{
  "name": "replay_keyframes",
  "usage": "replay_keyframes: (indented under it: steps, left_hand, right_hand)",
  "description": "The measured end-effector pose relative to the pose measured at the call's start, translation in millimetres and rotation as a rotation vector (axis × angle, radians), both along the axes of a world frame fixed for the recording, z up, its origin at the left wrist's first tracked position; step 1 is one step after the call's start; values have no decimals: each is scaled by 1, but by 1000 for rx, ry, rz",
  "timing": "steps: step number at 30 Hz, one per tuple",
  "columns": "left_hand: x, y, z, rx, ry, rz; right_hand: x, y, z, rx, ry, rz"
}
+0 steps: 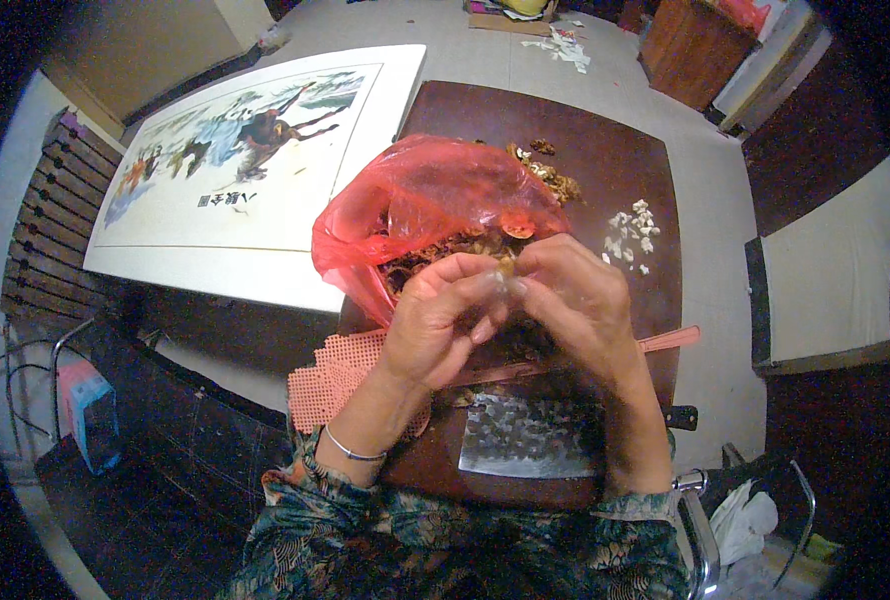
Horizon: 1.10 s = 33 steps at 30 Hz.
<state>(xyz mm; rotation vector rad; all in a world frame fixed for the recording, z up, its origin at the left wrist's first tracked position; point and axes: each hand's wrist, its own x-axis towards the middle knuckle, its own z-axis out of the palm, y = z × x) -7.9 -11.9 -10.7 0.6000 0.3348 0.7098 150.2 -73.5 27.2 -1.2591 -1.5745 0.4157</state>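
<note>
Small piece pinched between both hands, above the near half of the surface

Left hand [440,315] and right hand [580,300]: fingers clamped together on a small yellowish piece [507,267], fingertips of both hands meeting at it. Piece is mostly covered; its long axis and pointing direction cannot be told. Position: in front of the mouth of a red plastic bag [435,180], which holds dark brown bits [415,262] and lies by the left edge of the surface [615,130].

Room: brown top shows toward the far right corner and in a strip between the white pieces [633,235] and the right edge. Brown fragments [555,183] lie just beside the bag, toward the far edge.

Near edge: cleaver [530,435], long axis roughly parallel to that edge, handle pointing right and reaching the right edge. Pink mesh [330,380] lies at the near left corner; a pink rod [671,339] points right, its end at the right edge.
</note>
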Motion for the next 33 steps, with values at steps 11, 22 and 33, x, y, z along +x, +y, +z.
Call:
replay_keyframes:
  steps: [11, 22, 33]
  left_hand:
    - [0, -2, 1, -10, 5, -20]
    - [3, -3, -3, 31, 31, 30]
    - [2, -1, 1, 69, 115, 86]
  right_hand:
    - [1, -2, 4, -4, -6, 1]
    - [-2, -1, 0, -34, -1, -56]
    - [-4, 0, 3, 203, -410, -128]
